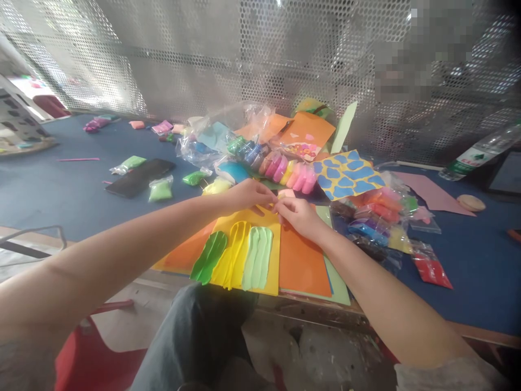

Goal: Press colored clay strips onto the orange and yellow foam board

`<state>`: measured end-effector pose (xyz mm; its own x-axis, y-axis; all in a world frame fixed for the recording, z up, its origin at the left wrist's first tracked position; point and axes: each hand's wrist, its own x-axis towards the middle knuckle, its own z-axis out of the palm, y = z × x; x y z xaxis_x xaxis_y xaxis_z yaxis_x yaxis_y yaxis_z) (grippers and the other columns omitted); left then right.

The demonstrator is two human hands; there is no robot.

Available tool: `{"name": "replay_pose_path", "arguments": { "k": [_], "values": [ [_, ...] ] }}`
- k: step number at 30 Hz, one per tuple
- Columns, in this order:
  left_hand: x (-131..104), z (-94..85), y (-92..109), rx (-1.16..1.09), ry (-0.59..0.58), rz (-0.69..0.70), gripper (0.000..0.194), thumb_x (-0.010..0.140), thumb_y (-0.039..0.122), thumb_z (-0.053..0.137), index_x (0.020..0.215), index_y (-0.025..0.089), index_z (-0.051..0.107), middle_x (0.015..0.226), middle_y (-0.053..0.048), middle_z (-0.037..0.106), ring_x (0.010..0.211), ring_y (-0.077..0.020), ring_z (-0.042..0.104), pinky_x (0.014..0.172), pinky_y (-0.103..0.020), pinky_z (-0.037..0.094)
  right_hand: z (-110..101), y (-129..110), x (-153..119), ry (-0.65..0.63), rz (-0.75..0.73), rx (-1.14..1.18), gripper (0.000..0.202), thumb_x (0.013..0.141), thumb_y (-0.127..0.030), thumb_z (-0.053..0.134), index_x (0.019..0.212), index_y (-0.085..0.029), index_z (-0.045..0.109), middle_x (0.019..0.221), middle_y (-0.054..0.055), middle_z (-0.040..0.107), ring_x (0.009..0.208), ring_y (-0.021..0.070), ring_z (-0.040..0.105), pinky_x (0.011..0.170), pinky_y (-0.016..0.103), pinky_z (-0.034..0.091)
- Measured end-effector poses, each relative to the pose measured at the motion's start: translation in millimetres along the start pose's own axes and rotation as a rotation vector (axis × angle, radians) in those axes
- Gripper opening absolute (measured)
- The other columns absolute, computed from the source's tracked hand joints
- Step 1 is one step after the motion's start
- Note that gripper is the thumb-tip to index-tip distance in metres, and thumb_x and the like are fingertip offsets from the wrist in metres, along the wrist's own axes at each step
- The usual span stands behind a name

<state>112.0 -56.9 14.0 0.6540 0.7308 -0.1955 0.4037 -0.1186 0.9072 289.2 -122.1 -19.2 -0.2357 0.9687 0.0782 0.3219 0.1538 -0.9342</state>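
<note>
My left hand and my right hand meet fingertip to fingertip above the stacked paper, both pinched closed. Whatever lies between the fingers is too small to make out. A pale pink piece shows just behind the fingertips. Below the hands is a yellow sheet bearing three ridged strips of soft clay: a dark green strip, a yellow strip and a mint green strip. An orange sheet lies beside it under my right wrist.
Bagged colored clay is heaped behind my hands, with more clay packets to the right. A blue-and-yellow patterned sheet lies between. A black slab sits at left, a plastic bottle at far right. Perforated metal mesh stands behind.
</note>
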Motion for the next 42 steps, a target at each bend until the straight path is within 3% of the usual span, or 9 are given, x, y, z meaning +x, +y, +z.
{"name": "replay_pose_path", "arguments": {
  "k": [6,10,13,21,27,30,38,42],
  "values": [
    [-0.2,-1.1,-0.7,0.038,-0.042,0.007,0.030,0.076,0.044,0.067,0.091,0.019,0.074,0.093,-0.005,0.073,0.089,-0.0169,0.066,0.071,-0.024,0.057,3.9,0.3,0.0,0.067,0.027,-0.068,0.021,0.081,-0.033,0.050,0.068,-0.018,0.057,0.049,-0.006,0.042,0.046,0.0102,0.038,0.046,0.026,0.027],
    [-1.9,-2.6,0.9,0.134,-0.102,0.024,0.031,0.076,0.045,0.066,0.093,0.020,0.074,0.104,-0.004,0.072,0.095,-0.0176,0.065,0.072,-0.023,0.057,4.6,0.3,-0.2,0.070,0.041,-0.123,0.021,0.077,-0.031,0.051,0.061,-0.018,0.056,0.050,-0.005,0.043,0.047,0.0102,0.039,0.048,0.026,0.026],
    [-2.3,-1.6,1.7,0.180,-0.085,0.026,0.034,0.075,0.048,0.065,0.092,0.020,0.074,0.108,-0.005,0.071,0.094,-0.0187,0.066,0.068,-0.021,0.057,3.9,0.0,-0.3,0.083,0.059,-0.153,0.020,0.075,-0.029,0.051,0.059,-0.018,0.057,0.052,-0.004,0.045,0.049,0.0107,0.041,0.048,0.026,0.026],
    [0.1,0.6,0.9,0.211,-0.077,0.055,0.036,0.078,0.048,0.061,0.093,0.018,0.073,0.101,-0.006,0.072,0.088,-0.0176,0.067,0.063,-0.020,0.055,3.9,-0.2,-0.3,0.087,0.064,-0.177,0.022,0.074,-0.029,0.050,0.059,-0.017,0.059,0.053,-0.003,0.047,0.052,0.0120,0.044,0.050,0.026,0.028],
    [0.9,5.1,0.0,0.358,0.010,0.067,0.031,0.077,0.048,0.060,0.085,0.019,0.069,0.085,-0.004,0.072,0.066,-0.0134,0.067,0.051,-0.017,0.047,3.6,-2.5,-3.9,0.103,0.058,-0.328,0.031,0.074,-0.037,0.055,0.052,-0.020,0.041,0.053,-0.004,0.041,0.052,0.0110,0.038,0.051,0.026,0.025],
    [2.0,6.0,3.9,0.410,0.019,0.121,0.029,0.079,0.046,0.057,0.085,0.019,0.067,0.083,-0.003,0.070,0.063,-0.0125,0.065,0.049,-0.018,0.043,0.4,-3.0,-4.3,0.136,0.067,-0.411,0.032,0.076,-0.040,0.055,0.055,-0.020,0.042,0.055,-0.004,0.043,0.054,0.0114,0.037,0.051,0.027,0.023],
    [0.4,8.7,15.9,0.529,-0.023,0.180,0.023,0.083,0.038,0.048,0.078,0.019,0.061,0.074,0.000,0.060,0.063,-0.0115,0.051,0.056,-0.023,0.033,-2.3,-0.7,-0.8,0.047,-0.007,-0.149,0.026,0.080,-0.035,0.051,0.060,-0.019,0.053,0.057,-0.002,0.045,0.057,0.0125,0.040,0.054,0.027,0.027],
    [-7.7,12.2,22.4,0.406,-0.042,0.243,0.021,0.083,0.032,0.045,0.068,0.018,0.052,0.070,0.001,0.054,0.064,-0.0110,0.047,0.058,-0.023,0.033,0.0,-8.6,-7.8,0.055,-0.125,-0.025,0.031,0.081,-0.036,0.052,0.056,-0.019,0.048,0.056,-0.002,0.043,0.055,0.0116,0.038,0.054,0.028,0.028]
  ]
}}
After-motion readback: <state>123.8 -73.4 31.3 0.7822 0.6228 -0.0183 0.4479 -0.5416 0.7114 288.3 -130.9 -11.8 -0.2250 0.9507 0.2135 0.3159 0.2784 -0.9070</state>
